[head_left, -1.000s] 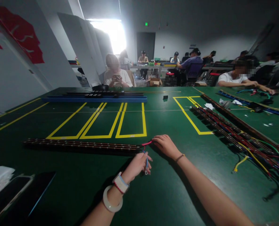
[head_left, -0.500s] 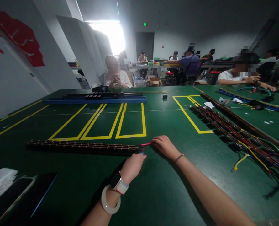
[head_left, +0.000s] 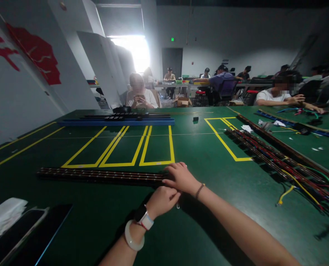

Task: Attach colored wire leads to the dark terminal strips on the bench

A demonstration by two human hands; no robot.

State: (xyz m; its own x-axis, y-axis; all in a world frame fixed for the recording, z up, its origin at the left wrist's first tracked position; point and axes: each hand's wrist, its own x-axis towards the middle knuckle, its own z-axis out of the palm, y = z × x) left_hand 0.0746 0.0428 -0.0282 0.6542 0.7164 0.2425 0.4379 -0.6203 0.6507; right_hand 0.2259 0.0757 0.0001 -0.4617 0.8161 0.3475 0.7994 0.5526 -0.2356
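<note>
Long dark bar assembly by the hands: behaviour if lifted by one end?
Probably fairly stiff: the bar assembly lies straight, with no visible kink. Its length likely makes one-end lifting awkward; lying low, it seems unlikely to roll.

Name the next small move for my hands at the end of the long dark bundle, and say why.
Probably slide the left hand slightly away from the right hand. The two crowd together at the end of the dark bundle, hiding it, and only a small pale tip shows below them.
</note>
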